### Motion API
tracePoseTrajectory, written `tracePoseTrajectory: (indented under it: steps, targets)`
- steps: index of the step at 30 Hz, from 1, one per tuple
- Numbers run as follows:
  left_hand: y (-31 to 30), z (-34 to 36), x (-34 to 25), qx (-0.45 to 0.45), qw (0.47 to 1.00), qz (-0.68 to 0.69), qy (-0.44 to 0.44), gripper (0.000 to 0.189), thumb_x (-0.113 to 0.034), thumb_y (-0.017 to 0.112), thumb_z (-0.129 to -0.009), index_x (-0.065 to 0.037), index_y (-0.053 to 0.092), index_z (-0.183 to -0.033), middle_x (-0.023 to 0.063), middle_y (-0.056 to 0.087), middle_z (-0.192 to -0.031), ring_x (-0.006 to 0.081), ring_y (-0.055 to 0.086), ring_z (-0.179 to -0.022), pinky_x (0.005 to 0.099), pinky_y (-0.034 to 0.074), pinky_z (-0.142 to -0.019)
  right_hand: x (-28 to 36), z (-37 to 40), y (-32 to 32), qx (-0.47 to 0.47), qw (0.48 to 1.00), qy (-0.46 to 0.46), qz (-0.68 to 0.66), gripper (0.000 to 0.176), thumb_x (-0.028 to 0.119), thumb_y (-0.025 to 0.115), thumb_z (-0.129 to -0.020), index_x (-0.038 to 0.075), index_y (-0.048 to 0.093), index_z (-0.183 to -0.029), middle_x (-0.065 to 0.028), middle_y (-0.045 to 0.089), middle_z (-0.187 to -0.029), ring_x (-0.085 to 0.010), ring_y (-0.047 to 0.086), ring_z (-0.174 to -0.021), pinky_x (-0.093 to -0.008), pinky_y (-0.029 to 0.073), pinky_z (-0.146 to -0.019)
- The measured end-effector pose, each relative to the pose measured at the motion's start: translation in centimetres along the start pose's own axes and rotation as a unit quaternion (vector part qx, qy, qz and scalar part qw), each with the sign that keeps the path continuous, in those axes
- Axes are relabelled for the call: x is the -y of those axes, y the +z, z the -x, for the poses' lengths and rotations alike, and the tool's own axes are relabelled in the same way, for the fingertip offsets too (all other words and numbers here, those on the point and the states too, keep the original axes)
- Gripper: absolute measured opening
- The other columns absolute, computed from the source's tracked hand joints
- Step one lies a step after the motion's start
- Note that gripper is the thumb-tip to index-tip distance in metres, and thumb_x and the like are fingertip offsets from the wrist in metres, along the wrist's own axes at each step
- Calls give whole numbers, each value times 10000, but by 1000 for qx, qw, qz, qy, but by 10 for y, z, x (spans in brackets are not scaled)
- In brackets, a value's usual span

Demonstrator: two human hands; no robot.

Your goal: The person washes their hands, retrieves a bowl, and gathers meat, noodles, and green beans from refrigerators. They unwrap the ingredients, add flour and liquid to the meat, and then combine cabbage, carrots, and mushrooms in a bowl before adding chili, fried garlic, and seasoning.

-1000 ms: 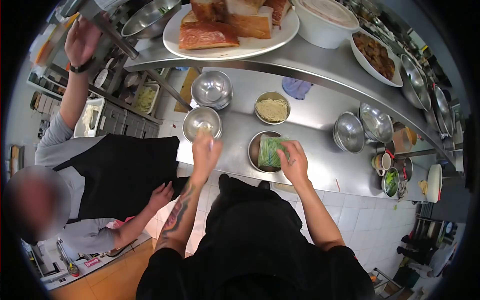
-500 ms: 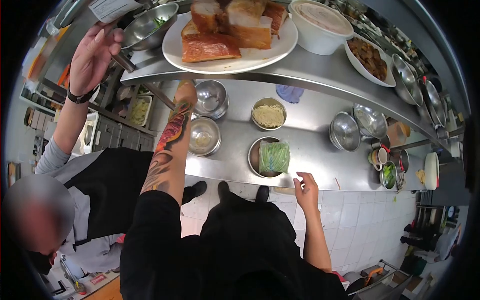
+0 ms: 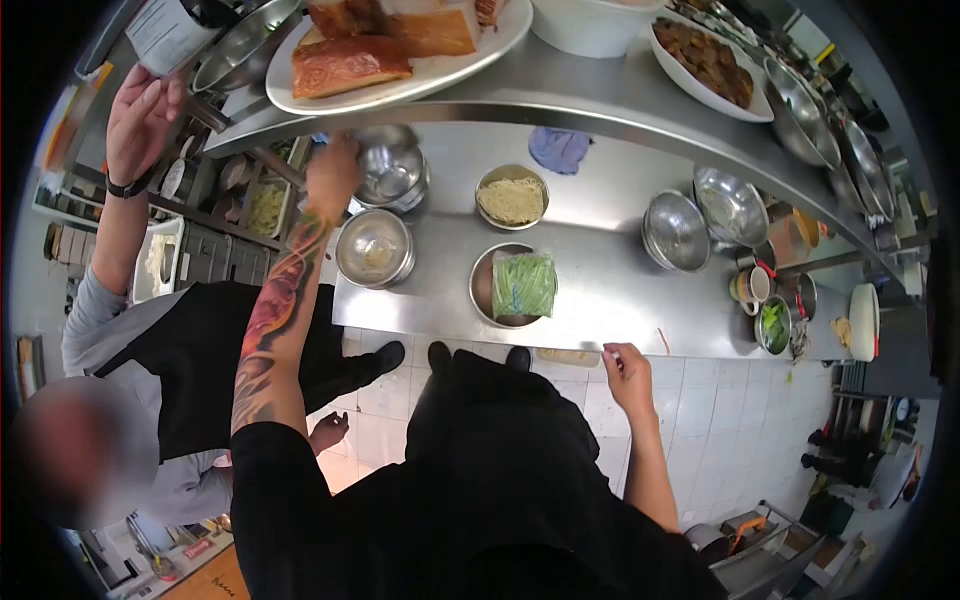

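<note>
The right hand [image 3: 628, 376] has drawn farther from the bag of greens [image 3: 525, 285]. The left hand [image 3: 333, 178] blurs beside the stacked bowls [image 3: 392, 168], its grip impossible to tell; it seems a reach, calling for clearance below the shelf [image 3: 580, 90]. The bag sits in a bowl [image 3: 481, 292]; rightward the counter [image 3: 610, 290] gives room, the right hand curled loosely by its front edge, visibly holding nothing.

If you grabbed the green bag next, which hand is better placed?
Probably the right hand: it's near the front of the counter, closer to the green bag. The left hand is farther off, beside the stacked metal bowls.
</note>
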State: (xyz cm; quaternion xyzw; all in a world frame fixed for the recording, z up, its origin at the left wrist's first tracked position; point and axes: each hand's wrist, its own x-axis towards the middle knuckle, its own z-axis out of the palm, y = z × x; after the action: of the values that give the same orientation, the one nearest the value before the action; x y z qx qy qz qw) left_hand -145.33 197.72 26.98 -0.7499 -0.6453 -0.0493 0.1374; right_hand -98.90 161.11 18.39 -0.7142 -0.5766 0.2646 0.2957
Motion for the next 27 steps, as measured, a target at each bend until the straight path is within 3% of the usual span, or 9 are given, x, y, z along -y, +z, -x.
tracePoseTrajectory:
  steps: [8, 10, 11, 13, 14, 17, 21, 24, 27]
  targets:
    - [-14, 44, -36, -345, 879, 325, 54, 201, -58, 607, -797, -19, 671, -984, 199, 671, -1053, 390, 666, -801, 425, 543, -704, 65, -44, 28, -93, 981, -162, -61, 103, 52, 668, -892, 1, 670, -982, -151, 663, -1010, -296, 666, -880, -351, 532, -764]
    - [17, 69, -73, -177, 879, 443, -7, 171, -54, 605, -804, 2, 656, -957, 184, 650, -879, 326, 621, -704, 399, 501, -648, 95, -68, 50, -105, 974, -111, -167, 280, 76, 693, -888, 3, 613, -1146, -155, 648, -1074, -244, 655, -970, -350, 543, -828]
    - [-11, 95, -111, -70, 796, 598, -59, 119, -86, 621, -807, 6, 623, -883, 126, 582, -741, 242, 557, -631, 380, 451, -592, 109, -80, 65, -142, 957, -81, -241, 305, 84, 672, -900, 7, 586, -1182, -154, 647, -1075, -230, 663, -932, -337, 564, -769]
    - [41, 128, -159, 34, 829, 556, -53, 156, -131, 673, -827, -5, 584, -807, 83, 600, -740, 155, 577, -637, 339, 462, -561, 108, -100, 81, -184, 933, -45, -307, 330, 91, 651, -912, 12, 558, -1218, -154, 646, -1077, -215, 671, -894, -324, 585, -709]
    - [9, 145, -184, 196, 734, 647, -70, 232, -207, 710, -868, 4, 624, -828, 110, 650, -787, 191, 630, -678, 335, 500, -600, 92, -108, 83, -149, 915, 33, -375, 335, 90, 613, -927, 7, 538, -1243, -146, 649, -1075, -208, 676, -851, -312, 574, -621]
    - [10, 165, -198, 160, 673, 721, 25, 292, -283, 710, -904, 6, 667, -920, 124, 671, -856, 229, 665, -739, 358, 529, -633, 23, -107, 73, -170, 872, 174, -425, 309, 49, 525, -922, 7, 513, -1228, -140, 671, -988, -185, 668, -633, -297, 530, -414]
    - [25, 175, -161, 53, 860, 485, 151, 358, -293, 727, -873, -46, 660, -1123, 134, 610, -1257, 337, 683, -895, 451, 557, -712, -39, -88, 67, -237, 845, 267, -398, 241, 89, 509, -955, -24, 464, -1164, -200, 663, -965, -261, 691, -661, -357, 603, -552]
    - [-6, 180, -191, 116, 878, 408, 223, 751, -363, 789, -784, -122, 452, -1411, 200, 474, -1380, 424, 653, -972, 479, 564, -759, -39, -88, 77, -207, 742, 296, -565, 404, 178, 534, -1004, -48, 410, -1315, -176, 644, -1014, -274, 698, -766, -377, 619, -658]
    - [-17, 167, -221, 182, 898, 294, 273, 1071, -401, 828, -713, -167, 206, -1552, 265, 405, -1400, 469, 637, -998, 478, 569, -772, -22, -65, 81, -132, 778, 303, -535, 478, 299, 545, -1025, -33, 429, -1347, -158, 640, -1062, -274, 699, -846, -391, 605, -751]
